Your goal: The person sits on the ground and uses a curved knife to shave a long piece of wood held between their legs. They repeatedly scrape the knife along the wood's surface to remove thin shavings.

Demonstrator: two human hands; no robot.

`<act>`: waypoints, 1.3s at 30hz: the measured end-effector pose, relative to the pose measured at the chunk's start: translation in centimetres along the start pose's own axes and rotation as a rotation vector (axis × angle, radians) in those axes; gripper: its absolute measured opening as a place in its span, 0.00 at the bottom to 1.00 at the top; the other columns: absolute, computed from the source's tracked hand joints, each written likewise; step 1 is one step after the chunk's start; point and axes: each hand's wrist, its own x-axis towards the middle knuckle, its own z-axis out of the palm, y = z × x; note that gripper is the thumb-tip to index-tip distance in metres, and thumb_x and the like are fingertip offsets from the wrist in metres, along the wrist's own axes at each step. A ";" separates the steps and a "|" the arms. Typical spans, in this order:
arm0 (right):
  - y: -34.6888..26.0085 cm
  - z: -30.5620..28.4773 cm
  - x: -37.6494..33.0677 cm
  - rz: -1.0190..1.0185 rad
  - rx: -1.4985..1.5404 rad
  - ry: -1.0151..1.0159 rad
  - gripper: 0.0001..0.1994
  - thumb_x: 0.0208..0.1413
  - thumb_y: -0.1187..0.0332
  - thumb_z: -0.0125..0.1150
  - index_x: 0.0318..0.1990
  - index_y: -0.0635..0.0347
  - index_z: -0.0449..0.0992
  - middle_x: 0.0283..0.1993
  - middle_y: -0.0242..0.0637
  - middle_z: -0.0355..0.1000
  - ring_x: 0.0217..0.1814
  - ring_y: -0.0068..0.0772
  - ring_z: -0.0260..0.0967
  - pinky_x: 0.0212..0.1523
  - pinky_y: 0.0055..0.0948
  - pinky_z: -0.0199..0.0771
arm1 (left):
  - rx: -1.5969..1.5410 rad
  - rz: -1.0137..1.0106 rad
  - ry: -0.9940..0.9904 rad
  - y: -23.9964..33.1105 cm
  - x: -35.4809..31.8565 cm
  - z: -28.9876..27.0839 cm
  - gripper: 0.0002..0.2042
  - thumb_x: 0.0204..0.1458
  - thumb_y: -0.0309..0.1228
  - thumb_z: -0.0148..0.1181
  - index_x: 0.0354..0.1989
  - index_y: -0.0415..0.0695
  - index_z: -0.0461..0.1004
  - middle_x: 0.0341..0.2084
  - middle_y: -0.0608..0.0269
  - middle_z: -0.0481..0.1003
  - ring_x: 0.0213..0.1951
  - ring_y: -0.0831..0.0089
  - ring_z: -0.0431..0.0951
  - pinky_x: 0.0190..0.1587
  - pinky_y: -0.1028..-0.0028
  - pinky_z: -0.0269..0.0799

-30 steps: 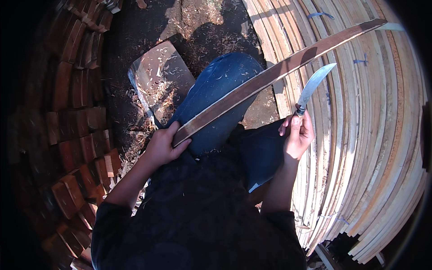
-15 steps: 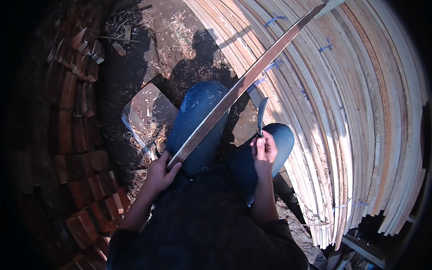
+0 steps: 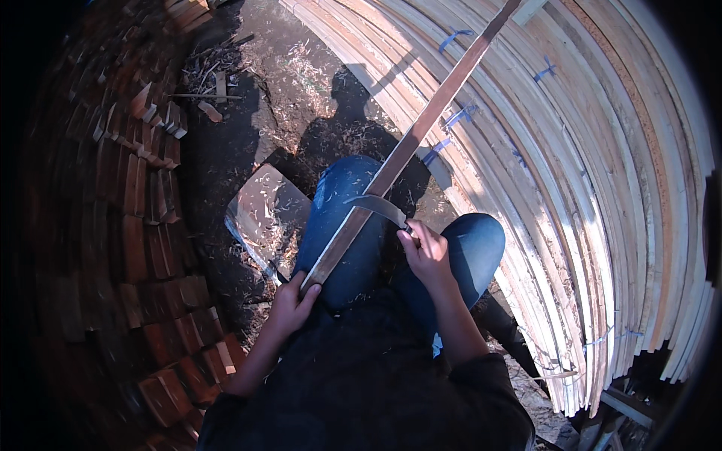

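Note:
My left hand [image 3: 295, 307] is closed around the near end of a long wooden strip [image 3: 410, 141], brown on its face with a pale edge. The strip slants up and to the right, across my left thigh and over the stacked lumber. In my right hand [image 3: 427, 254] is the handle of a curved knife [image 3: 382, 206]. Its blade lies across the strip, pointing left, a little beyond my left hand; whether it presses into the wood I cannot tell. The handle is mostly hidden by my fingers.
Long pale wooden strips [image 3: 541, 188], bundled with blue ties [image 3: 436, 152], fill the right side. Stacked reddish-brown wood blocks [image 3: 162, 331] stand on the left. A board [image 3: 267, 199] strewn with shavings lies beside my left knee. Scraps litter the ground [image 3: 301, 98] ahead.
My right hand has moved left and turned the knife from upright to lying across the strip. My left hand keeps its hold. The whole view has shifted slightly.

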 end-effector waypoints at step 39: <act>-0.9 -4.3 9.0 -0.161 -0.450 -0.042 0.12 0.48 0.59 0.70 0.31 0.56 0.74 0.21 0.36 0.70 0.21 0.40 0.72 0.21 0.35 0.70 | 0.065 0.041 0.077 -3.7 -0.6 0.4 0.17 0.51 0.38 0.61 0.40 0.36 0.70 0.13 0.47 0.69 0.18 0.49 0.75 0.23 0.59 0.68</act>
